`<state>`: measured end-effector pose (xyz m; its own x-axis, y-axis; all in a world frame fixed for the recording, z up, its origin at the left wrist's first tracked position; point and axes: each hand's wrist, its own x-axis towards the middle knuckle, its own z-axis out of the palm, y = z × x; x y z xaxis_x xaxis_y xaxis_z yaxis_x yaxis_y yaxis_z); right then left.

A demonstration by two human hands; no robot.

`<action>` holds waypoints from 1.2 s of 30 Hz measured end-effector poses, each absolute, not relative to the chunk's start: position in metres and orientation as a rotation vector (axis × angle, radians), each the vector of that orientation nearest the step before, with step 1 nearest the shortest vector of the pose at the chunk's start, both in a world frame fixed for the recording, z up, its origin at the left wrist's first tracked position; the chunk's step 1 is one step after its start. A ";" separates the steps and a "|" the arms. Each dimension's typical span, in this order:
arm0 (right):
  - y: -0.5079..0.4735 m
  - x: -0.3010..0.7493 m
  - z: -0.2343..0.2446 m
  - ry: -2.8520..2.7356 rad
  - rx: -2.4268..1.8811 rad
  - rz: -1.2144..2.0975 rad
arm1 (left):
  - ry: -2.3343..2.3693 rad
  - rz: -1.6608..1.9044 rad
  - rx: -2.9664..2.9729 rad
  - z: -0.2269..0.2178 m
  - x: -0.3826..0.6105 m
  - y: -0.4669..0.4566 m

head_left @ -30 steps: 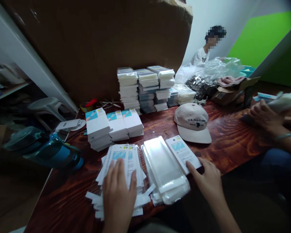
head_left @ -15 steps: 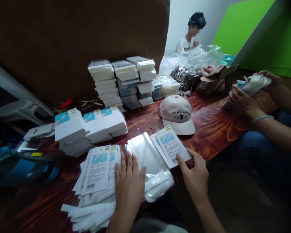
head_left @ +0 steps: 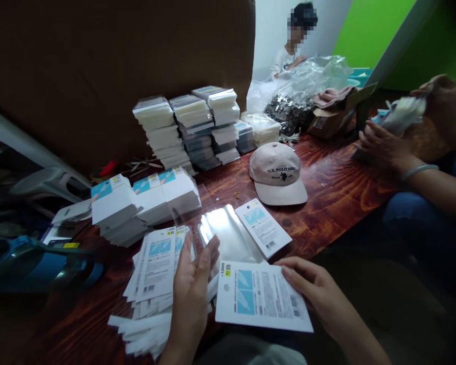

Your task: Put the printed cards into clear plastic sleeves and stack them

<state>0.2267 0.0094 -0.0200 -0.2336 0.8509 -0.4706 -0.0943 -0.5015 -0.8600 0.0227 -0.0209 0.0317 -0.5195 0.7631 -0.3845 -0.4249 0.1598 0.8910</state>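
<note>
My right hand (head_left: pixel 321 294) pinches a white printed card (head_left: pixel 258 296) with a blue picture by its right edge, flat above the table's near edge. My left hand (head_left: pixel 190 291) is raised beside it, fingers and thumb closed on a thin clear plastic sleeve (head_left: pixel 186 218) that stands up faintly in front of the piles. Under my left hand lies a fanned pile of the same cards (head_left: pixel 155 261). A pile of clear sleeves (head_left: pixel 228 233) lies on the wooden table (head_left: pixel 334 192), with one more card (head_left: pixel 264 228) at its right.
Three short stacks of packed cards (head_left: pixel 144 203) and taller stacks (head_left: pixel 190 126) stand behind. A beige cap (head_left: pixel 277 172) lies mid-table. A co-worker's hands (head_left: pixel 383 144) handle packets at right. Another person (head_left: pixel 289 50) sits behind a plastic bag (head_left: pixel 311 76). Cardboard (head_left: pixel 117 66) walls off the back.
My right hand has lifted a card off the small pile and brought it toward me. My left hand has left the sleeve pile and risen with a clear sleeve.
</note>
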 end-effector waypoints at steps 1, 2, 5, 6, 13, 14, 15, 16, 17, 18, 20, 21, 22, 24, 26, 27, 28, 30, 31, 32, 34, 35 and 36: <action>0.008 0.225 -0.019 -0.961 -1.337 1.807 | 1.413 1.553 0.291 0.034 0.024 -0.022; 0.008 0.223 -0.017 -0.962 -1.330 1.785 | 1.374 1.554 0.240 0.036 0.026 -0.023; 0.008 0.215 -0.011 -0.951 -1.333 1.698 | 1.321 1.560 0.115 0.040 0.029 -0.028; 0.008 0.212 -0.008 -0.951 -1.337 1.676 | 1.314 1.564 0.083 0.040 0.030 -0.030; -0.003 0.188 0.002 -0.945 -1.350 1.487 | 1.112 1.676 -0.022 0.033 0.033 -0.042; -0.005 0.184 0.003 -0.946 -1.355 1.456 | 1.088 1.683 -0.028 0.033 0.035 -0.043; -0.008 0.180 0.004 -0.953 -1.359 1.422 | 1.072 1.672 -0.026 0.033 0.037 -0.045; -0.011 0.176 0.005 -0.960 -1.360 1.388 | 1.066 1.648 -0.021 0.033 0.039 -0.048; -0.014 0.173 0.007 -0.965 -1.362 1.359 | 1.068 1.613 -0.012 0.033 0.041 -0.050; -0.016 0.170 0.008 -0.960 -1.363 1.342 | 1.076 1.573 -0.002 0.034 0.043 -0.052; -0.020 0.167 0.009 -0.920 -1.366 1.350 | 1.091 1.525 0.013 0.034 0.042 -0.056; -0.022 0.167 0.009 -0.907 -1.367 1.360 | 1.091 1.540 0.013 0.034 0.039 -0.057; -0.023 0.167 0.009 -0.909 -1.369 1.366 | 1.086 1.580 0.008 0.034 0.034 -0.057; -0.025 0.169 0.006 -0.956 -1.365 1.379 | 1.081 1.693 -0.003 0.033 0.022 -0.055; -0.026 0.169 0.000 -0.981 -1.353 1.374 | 1.108 1.781 -0.016 0.032 0.009 -0.052; -0.027 0.168 -0.003 -0.965 -1.343 1.366 | 1.125 1.800 -0.021 0.031 0.004 -0.051; -0.027 0.167 -0.006 -0.931 -1.333 1.353 | 1.136 1.808 -0.026 0.030 0.001 -0.049; -0.028 0.161 -0.011 -0.858 -1.316 1.322 | 1.131 1.816 -0.038 0.028 0.002 -0.048; -0.028 0.158 -0.013 -0.835 -1.312 1.315 | 1.120 1.816 -0.041 0.027 0.004 -0.049; -0.028 0.155 -0.013 -0.821 -1.313 1.308 | 1.108 1.817 -0.043 0.027 0.008 -0.049; -0.027 0.150 -0.011 -0.825 -1.322 1.281 | 1.093 1.800 -0.030 0.026 0.015 -0.051; -0.027 0.149 -0.008 -0.846 -1.333 1.259 | 1.093 1.785 -0.013 0.025 0.018 -0.053; -0.026 0.149 -0.005 -0.873 -1.345 1.237 | 1.091 1.767 0.004 0.025 0.020 -0.053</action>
<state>0.1488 -0.0257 -0.0052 0.1956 0.9609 -0.1960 -0.1367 -0.1712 -0.9757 0.0198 -0.0535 0.0248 -0.4843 0.7459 -0.4573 -0.7428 -0.0744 0.6654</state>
